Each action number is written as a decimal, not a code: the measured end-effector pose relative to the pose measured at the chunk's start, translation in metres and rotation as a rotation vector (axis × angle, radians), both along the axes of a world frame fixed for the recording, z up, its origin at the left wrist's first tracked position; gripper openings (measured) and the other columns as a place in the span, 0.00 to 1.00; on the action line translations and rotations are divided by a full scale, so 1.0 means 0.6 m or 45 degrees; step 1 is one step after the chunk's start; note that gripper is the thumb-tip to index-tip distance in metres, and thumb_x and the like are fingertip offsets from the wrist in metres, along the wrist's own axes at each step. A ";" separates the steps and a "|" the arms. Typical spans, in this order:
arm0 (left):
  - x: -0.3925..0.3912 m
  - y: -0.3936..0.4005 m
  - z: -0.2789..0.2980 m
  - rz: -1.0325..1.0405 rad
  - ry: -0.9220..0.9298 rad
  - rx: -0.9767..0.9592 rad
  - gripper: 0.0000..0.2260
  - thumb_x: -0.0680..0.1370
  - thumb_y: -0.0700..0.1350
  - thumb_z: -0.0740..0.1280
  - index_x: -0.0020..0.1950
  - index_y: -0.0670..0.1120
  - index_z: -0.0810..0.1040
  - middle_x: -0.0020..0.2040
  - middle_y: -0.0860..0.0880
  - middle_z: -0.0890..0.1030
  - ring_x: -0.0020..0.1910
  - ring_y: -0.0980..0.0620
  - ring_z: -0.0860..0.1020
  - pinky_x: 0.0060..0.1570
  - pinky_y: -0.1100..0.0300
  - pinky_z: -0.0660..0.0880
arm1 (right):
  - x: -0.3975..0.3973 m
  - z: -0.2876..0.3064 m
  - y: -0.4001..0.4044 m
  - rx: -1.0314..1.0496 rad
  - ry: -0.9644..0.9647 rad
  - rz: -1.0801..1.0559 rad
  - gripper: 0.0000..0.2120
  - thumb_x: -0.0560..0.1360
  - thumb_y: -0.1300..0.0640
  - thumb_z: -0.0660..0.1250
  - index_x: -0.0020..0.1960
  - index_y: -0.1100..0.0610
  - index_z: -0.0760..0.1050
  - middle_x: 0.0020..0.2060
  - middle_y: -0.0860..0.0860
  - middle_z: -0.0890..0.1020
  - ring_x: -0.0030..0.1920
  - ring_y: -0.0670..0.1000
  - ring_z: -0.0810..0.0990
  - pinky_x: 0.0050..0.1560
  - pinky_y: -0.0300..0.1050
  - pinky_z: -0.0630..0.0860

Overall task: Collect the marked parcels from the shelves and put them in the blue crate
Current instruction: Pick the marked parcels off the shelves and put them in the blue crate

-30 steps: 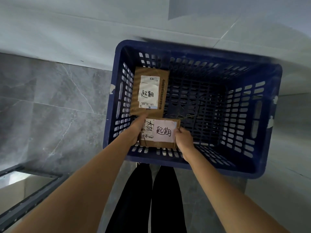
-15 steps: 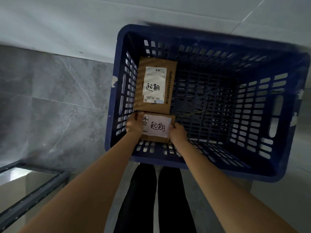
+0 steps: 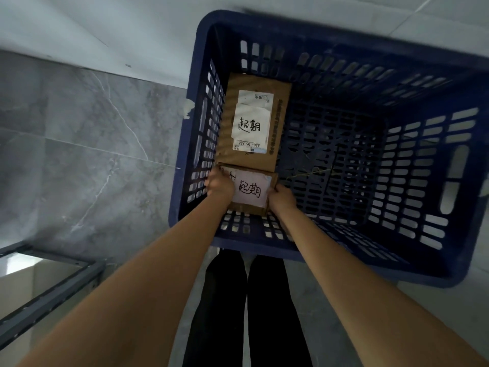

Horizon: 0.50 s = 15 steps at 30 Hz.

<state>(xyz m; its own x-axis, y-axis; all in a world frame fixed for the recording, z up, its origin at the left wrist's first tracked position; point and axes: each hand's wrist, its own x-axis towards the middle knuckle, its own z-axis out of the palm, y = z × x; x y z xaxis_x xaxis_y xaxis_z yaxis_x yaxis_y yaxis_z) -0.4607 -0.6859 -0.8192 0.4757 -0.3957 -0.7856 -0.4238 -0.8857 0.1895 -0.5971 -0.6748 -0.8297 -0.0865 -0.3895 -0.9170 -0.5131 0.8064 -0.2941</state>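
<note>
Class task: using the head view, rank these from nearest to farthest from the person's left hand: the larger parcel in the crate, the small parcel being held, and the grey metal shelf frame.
1. Small parcel: gripped by the left hand.
2. Larger parcel: just beyond, against the blue crate wall.
3. Grey metal shelf frame: outside the crate, lower left.

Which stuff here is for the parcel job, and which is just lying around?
For the job:
blue crate
big parcel, in the crate
small parcel, held by left hand and right hand

Just there:
metal frame
straw in the crate
</note>
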 end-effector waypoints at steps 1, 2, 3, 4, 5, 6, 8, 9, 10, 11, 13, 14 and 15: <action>-0.002 -0.005 0.008 -0.018 -0.003 0.023 0.18 0.83 0.42 0.54 0.73 0.41 0.63 0.68 0.38 0.69 0.65 0.39 0.72 0.61 0.49 0.72 | 0.002 0.003 -0.004 -0.004 0.003 0.008 0.18 0.84 0.55 0.54 0.71 0.59 0.67 0.66 0.59 0.75 0.63 0.59 0.75 0.60 0.46 0.73; -0.005 -0.011 0.017 -0.027 -0.009 0.036 0.19 0.82 0.42 0.55 0.73 0.40 0.62 0.69 0.38 0.68 0.65 0.40 0.71 0.61 0.48 0.72 | 0.005 0.008 -0.007 -0.022 0.013 0.004 0.19 0.83 0.55 0.54 0.73 0.59 0.65 0.67 0.59 0.74 0.64 0.59 0.75 0.60 0.46 0.73; -0.007 -0.016 0.027 -0.032 -0.022 0.043 0.19 0.82 0.41 0.56 0.73 0.39 0.62 0.69 0.38 0.68 0.65 0.40 0.72 0.60 0.48 0.73 | 0.009 0.015 -0.011 -0.051 0.033 -0.008 0.20 0.83 0.54 0.54 0.74 0.58 0.63 0.67 0.59 0.74 0.64 0.59 0.74 0.58 0.45 0.72; -0.011 -0.021 0.038 -0.035 -0.032 0.053 0.19 0.82 0.41 0.57 0.72 0.38 0.62 0.69 0.39 0.68 0.64 0.40 0.73 0.58 0.50 0.74 | 0.012 0.024 -0.016 -0.088 0.065 -0.020 0.22 0.83 0.54 0.54 0.75 0.58 0.60 0.68 0.59 0.72 0.65 0.59 0.74 0.57 0.44 0.72; -0.015 -0.025 0.047 -0.039 -0.040 0.075 0.20 0.82 0.41 0.57 0.73 0.37 0.62 0.69 0.38 0.67 0.64 0.40 0.73 0.58 0.51 0.74 | 0.014 0.034 -0.021 -0.139 0.099 -0.027 0.24 0.83 0.54 0.54 0.77 0.58 0.57 0.71 0.59 0.69 0.67 0.59 0.71 0.60 0.44 0.71; -0.018 -0.028 0.060 -0.059 -0.042 0.108 0.21 0.82 0.40 0.57 0.74 0.37 0.60 0.70 0.38 0.66 0.65 0.41 0.72 0.59 0.51 0.73 | 0.015 0.048 -0.027 -0.205 0.127 -0.018 0.25 0.83 0.53 0.54 0.78 0.57 0.53 0.74 0.58 0.65 0.71 0.58 0.67 0.66 0.46 0.69; -0.027 -0.026 0.093 -0.228 0.014 0.125 0.22 0.81 0.40 0.56 0.75 0.38 0.58 0.72 0.38 0.64 0.67 0.41 0.69 0.63 0.51 0.71 | 0.013 0.086 -0.036 -0.361 0.171 0.092 0.27 0.84 0.53 0.53 0.79 0.57 0.49 0.78 0.57 0.56 0.76 0.57 0.57 0.75 0.51 0.59; -0.031 -0.021 0.113 -0.372 0.061 0.091 0.20 0.81 0.40 0.56 0.73 0.37 0.61 0.71 0.38 0.66 0.66 0.42 0.70 0.62 0.51 0.71 | 0.011 0.111 -0.040 -0.448 0.212 0.215 0.27 0.84 0.52 0.52 0.79 0.57 0.49 0.78 0.56 0.54 0.78 0.58 0.52 0.76 0.52 0.54; -0.034 -0.017 0.138 -0.515 0.096 0.040 0.18 0.81 0.41 0.56 0.70 0.37 0.64 0.69 0.38 0.68 0.64 0.42 0.71 0.61 0.51 0.71 | 0.008 0.140 -0.044 -0.541 0.264 0.366 0.26 0.84 0.52 0.51 0.79 0.57 0.49 0.78 0.56 0.53 0.78 0.58 0.49 0.77 0.54 0.50; -0.035 -0.013 0.165 -0.631 0.100 -0.015 0.18 0.81 0.43 0.56 0.69 0.37 0.65 0.68 0.38 0.69 0.65 0.41 0.70 0.61 0.49 0.71 | 0.005 0.171 -0.049 -0.636 0.315 0.510 0.26 0.84 0.51 0.50 0.79 0.57 0.49 0.79 0.55 0.52 0.78 0.58 0.46 0.77 0.55 0.47; -0.034 -0.006 0.225 -0.877 -0.019 -0.166 0.22 0.81 0.45 0.57 0.74 0.40 0.60 0.73 0.40 0.64 0.71 0.41 0.64 0.68 0.47 0.66 | 0.001 0.234 -0.056 -0.810 0.405 0.721 0.26 0.84 0.50 0.48 0.79 0.57 0.48 0.79 0.55 0.50 0.78 0.57 0.43 0.76 0.57 0.43; -0.032 -0.003 0.262 -0.986 -0.105 -0.280 0.25 0.81 0.45 0.58 0.76 0.41 0.57 0.76 0.41 0.60 0.75 0.42 0.59 0.72 0.48 0.62 | 0.001 0.269 -0.058 -0.886 0.444 0.798 0.26 0.84 0.50 0.48 0.79 0.57 0.48 0.79 0.55 0.50 0.79 0.57 0.43 0.76 0.57 0.42; -0.030 -0.006 0.288 -1.072 -0.171 -0.397 0.27 0.81 0.46 0.58 0.77 0.42 0.54 0.77 0.42 0.57 0.77 0.43 0.55 0.74 0.49 0.57 | 0.003 0.297 -0.062 -0.943 0.475 0.859 0.26 0.84 0.49 0.47 0.79 0.56 0.48 0.79 0.55 0.50 0.79 0.57 0.43 0.76 0.56 0.42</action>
